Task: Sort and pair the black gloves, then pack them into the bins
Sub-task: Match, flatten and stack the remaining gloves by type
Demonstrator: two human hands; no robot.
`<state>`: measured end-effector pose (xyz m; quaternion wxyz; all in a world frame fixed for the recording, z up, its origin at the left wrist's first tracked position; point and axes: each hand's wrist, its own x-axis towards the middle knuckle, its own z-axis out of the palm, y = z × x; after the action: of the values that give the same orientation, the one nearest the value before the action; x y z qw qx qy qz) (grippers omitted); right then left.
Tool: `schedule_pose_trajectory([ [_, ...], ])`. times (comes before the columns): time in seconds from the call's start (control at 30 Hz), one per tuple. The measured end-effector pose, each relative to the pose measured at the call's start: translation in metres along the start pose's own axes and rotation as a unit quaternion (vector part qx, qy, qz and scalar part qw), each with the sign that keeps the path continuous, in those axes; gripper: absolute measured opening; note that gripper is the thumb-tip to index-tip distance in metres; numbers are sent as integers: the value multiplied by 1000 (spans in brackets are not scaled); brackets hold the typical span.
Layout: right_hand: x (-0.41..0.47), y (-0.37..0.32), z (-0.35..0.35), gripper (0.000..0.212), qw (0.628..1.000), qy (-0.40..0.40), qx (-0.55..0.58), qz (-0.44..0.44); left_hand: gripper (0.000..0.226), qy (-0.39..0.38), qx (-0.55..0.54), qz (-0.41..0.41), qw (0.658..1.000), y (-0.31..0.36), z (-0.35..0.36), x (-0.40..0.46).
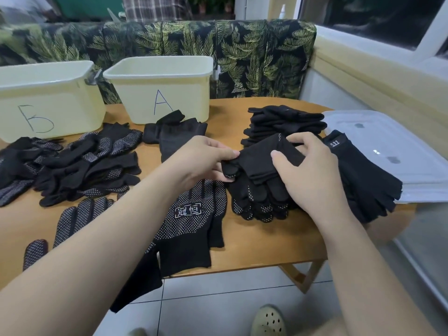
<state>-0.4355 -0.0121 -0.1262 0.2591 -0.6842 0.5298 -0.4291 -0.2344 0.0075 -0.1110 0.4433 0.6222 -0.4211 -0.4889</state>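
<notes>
Both hands hold one black dotted glove (260, 157) above a small stack of dotted gloves (252, 202) at the table's middle. My left hand (201, 161) pinches its fingertip end; my right hand (308, 170) grips its cuff end. A loose pile of black dotted gloves (80, 166) lies at the left. Bin A (162, 90) and bin B (46, 100), both pale yellow, stand at the back. A large glove with a white logo (191, 226) lies near the front edge.
A stack of plain black gloves (286, 122) sits behind my right hand. Fingerless gloves with a "511" tag (358, 175) rest on clear plastic lids (392, 146) at the right. A leaf-print sofa back (242, 57) runs behind the wooden table (232, 105).
</notes>
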Motion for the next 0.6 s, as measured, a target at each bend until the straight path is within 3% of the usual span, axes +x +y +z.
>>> schedule_pose_trajectory([
  [0.23,-15,-2,-7,38,997,10,-30,-72,23,63,40,6,997,-4,11,6],
  [0.47,-9,11,1,40,996,-23,-33,-73,16,87,-7,-2,996,-9,13,3],
  [0.6,-16,13,5,38,996,-10,-43,-83,19,128,50,16,990,-7,15,1],
])
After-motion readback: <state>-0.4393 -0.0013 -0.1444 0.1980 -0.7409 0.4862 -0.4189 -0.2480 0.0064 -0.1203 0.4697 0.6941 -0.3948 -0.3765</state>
